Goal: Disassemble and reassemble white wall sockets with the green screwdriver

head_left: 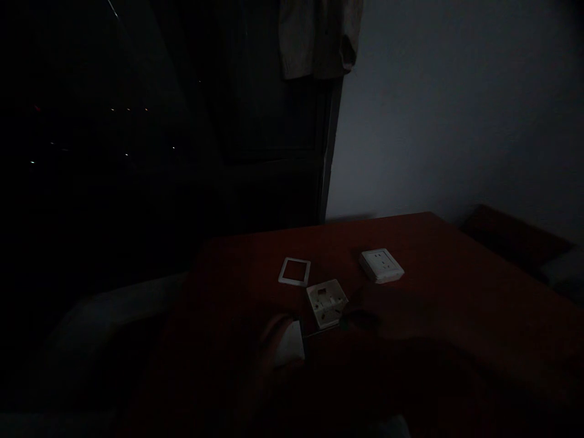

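Observation:
The picture is very dark. My left hand is closed around a white socket panel, whose pale face shows between the fingers. My right hand grips a screwdriver; its thin shaft points left and its tip meets the panel's right edge, though the exact contact is too dark to tell. Just beyond the shaft lies a white back box with its open inside facing up. Behind it, a square white frame rests flat on the table.
A complete white wall socket sits on the reddish table, right of the back box. The pale wall rises behind. A hanging cloth is at the top, beside a dark window with small lights.

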Available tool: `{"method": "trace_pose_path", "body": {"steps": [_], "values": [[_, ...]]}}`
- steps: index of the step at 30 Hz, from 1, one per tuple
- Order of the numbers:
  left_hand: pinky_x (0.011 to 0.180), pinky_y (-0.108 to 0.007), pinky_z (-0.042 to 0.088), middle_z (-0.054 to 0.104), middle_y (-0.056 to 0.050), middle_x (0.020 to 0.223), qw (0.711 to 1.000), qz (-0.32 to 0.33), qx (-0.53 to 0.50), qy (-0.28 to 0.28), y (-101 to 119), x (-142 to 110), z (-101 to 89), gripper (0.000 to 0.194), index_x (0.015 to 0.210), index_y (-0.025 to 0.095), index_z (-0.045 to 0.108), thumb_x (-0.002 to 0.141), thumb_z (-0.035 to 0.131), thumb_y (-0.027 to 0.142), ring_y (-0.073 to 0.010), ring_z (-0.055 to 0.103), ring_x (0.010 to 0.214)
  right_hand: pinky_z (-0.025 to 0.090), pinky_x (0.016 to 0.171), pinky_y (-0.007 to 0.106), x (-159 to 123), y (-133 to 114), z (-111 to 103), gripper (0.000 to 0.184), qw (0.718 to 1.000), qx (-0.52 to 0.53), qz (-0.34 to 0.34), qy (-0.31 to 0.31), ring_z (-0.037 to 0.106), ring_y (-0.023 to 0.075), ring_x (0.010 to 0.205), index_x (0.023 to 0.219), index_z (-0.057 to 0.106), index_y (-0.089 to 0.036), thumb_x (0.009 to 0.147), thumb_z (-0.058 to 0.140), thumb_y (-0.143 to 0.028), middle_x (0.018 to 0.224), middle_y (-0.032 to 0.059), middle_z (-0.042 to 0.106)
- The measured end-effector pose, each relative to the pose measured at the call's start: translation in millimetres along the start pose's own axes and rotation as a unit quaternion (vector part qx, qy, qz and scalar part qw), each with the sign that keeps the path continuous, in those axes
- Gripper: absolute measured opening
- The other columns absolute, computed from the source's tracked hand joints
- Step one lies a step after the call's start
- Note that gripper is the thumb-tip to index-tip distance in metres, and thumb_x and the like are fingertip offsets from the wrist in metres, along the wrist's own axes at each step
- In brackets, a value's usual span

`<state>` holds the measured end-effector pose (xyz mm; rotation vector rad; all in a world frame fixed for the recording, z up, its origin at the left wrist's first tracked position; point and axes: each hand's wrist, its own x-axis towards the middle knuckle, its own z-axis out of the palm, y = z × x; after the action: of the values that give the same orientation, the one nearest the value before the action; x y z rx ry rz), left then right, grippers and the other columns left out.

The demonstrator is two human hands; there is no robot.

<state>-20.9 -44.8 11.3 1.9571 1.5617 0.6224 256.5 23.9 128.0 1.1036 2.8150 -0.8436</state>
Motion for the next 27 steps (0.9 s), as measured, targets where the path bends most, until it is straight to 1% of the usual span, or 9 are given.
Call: {"method": "trace_pose_path", "body": {"steps": [2,3,6,9,12,15,21,24,27], "values": [[0.109,-0.044,0.036,0.043,-0.004,0.145,1.000,0.002,0.002,0.003,0,-1,0.2,0.064,0.135,0.028,0.047,0.075,0.067,0.026,-0.0297,0.040,0.132,0.045,0.062,0.024,-6,7,11,0.028,0.998,0.053,0.020,-0.015,0.066,0.0157,0.070,0.093,0.072,-0.017,0.088,0.045,-0.018,0.082,0.0045,0.073],[0.109,-0.045,0.035,0.042,-0.004,0.145,1.000,0.004,0.006,0.002,0,-1,0.1,0.064,0.135,0.028,0.047,0.074,0.067,0.026,-0.0298,0.039,0.132,0.046,0.063,0.024,-9,9,15,0.028,0.997,0.073,0.027,-0.015,0.066,0.0158,0.070,0.095,0.072,-0.017,0.088,0.045,-0.018,0.083,0.0044,0.073],[0.111,-0.046,0.032,0.042,-0.005,0.146,1.000,0.007,0.022,-0.007,-1,0,-0.9,0.063,0.135,0.027,0.048,0.075,0.067,0.029,-0.0306,0.037,0.134,0.048,0.073,0.027,-17,6,26,0.030,0.992,0.120,0.031,0.013,0.067,0.0181,0.083,0.106,0.070,-0.023,0.088,0.046,-0.019,0.098,0.0039,0.073],[0.111,-0.046,0.033,0.042,-0.006,0.145,0.999,-0.001,0.031,-0.014,2,2,-3.6,0.062,0.133,0.026,0.050,0.074,0.067,0.029,-0.0311,0.038,0.133,0.048,0.085,0.032,-26,-2,34,0.035,0.986,0.156,0.038,0.049,0.065,0.0203,0.098,0.117,0.065,-0.028,0.090,0.044,-0.020,0.110,0.0028,0.071],[0.109,-0.045,0.035,0.044,-0.008,0.144,0.999,-0.006,0.036,-0.020,8,6,-7.0,0.060,0.131,0.025,0.052,0.072,0.067,0.027,-0.0313,0.041,0.132,0.047,0.089,0.035,-33,-9,43,0.037,0.975,0.192,0.067,0.084,0.064,0.0221,0.102,0.121,0.063,-0.028,0.089,0.045,-0.022,0.114,0.0041,0.069],[0.108,-0.046,0.036,0.048,-0.008,0.140,0.999,0.013,0.043,-0.009,12,10,-7.4,0.060,0.127,0.024,0.055,0.069,0.069,0.026,-0.0319,0.043,0.129,0.047,0.091,0.037,-38,-11,53,0.040,0.969,0.217,0.074,0.096,0.063,0.0232,0.105,0.123,0.061,-0.028,0.087,0.045,-0.020,0.117,0.0056,0.068],[0.104,-0.044,0.041,0.051,-0.008,0.133,0.998,0.036,0.040,0.042,11,21,-2.0,0.059,0.121,0.023,0.056,0.064,0.070,0.023,-0.0305,0.050,0.122,0.046,0.093,0.040,-46,-12,63,0.040,0.960,0.229,0.109,0.118,0.062,0.0246,0.108,0.122,0.062,-0.028,0.086,0.046,-0.022,0.120,0.0058,0.067],[0.101,-0.045,0.043,0.051,-0.008,0.131,0.996,0.031,0.053,0.060,11,26,-8.9,0.054,0.118,0.024,0.057,0.067,0.070,0.027,-0.0303,0.051,0.119,0.048,0.091,0.038,-49,-13,64,0.035,0.959,0.230,0.113,0.118,0.065,0.0237,0.101,0.114,0.067,-0.027,0.086,0.046,-0.022,0.113,0.0052,0.070],[0.097,-0.042,0.046,0.052,-0.006,0.126,0.995,0.023,0.057,0.072,9,30,-20.5,0.048,0.120,0.026,0.056,0.073,0.066,0.029,-0.0271,0.053,0.115,0.049,0.089,0.038,-49,-13,65,0.031,0.957,0.234,0.124,0.119,0.067,0.0238,0.095,0.105,0.071,-0.025,0.087,0.046,-0.025,0.104,0.0046,0.073]]}}
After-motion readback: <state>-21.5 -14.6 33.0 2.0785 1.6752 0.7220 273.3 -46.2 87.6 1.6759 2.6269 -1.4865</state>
